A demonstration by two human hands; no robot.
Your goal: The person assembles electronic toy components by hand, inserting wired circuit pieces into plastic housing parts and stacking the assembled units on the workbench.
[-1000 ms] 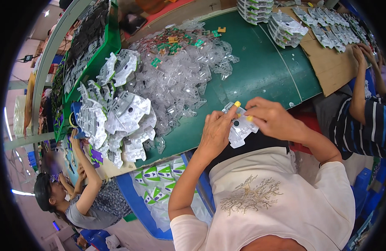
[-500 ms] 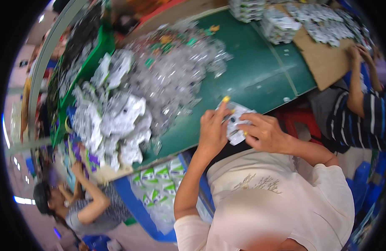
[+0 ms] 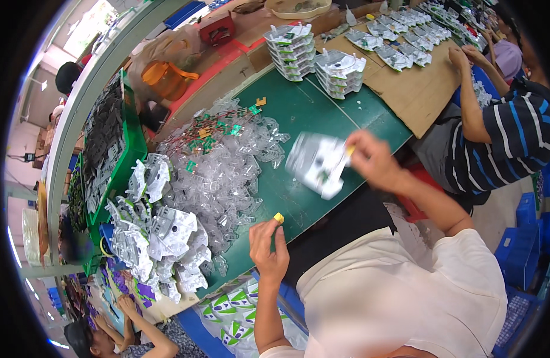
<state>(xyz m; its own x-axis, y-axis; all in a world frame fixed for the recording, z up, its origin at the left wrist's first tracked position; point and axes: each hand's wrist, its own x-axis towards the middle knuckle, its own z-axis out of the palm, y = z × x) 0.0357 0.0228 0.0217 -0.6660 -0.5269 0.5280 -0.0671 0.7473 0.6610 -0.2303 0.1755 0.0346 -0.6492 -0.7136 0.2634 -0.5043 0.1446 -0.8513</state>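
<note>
Green worktable (image 3: 323,113), centre of the frame, seen from above. A heap of clear plastic blister shells (image 3: 221,173) covers its left half, with white card-backed packs (image 3: 161,238) piled at lower left. Stacks of finished packs (image 3: 340,71) stand at upper centre.

My right hand (image 3: 370,161), which a second ago met my left at the table edge over a blister pack (image 3: 318,164), has swung up and right; it pinches that pack at one edge, the pack motion-blurred above the green surface. By my judgement the pack is closed and on its way to the stacks.

My left hand (image 3: 268,247), lower centre, has let go: fingers loosely curled, empty, a yellow cot on one fingertip (image 3: 278,218).
</note>
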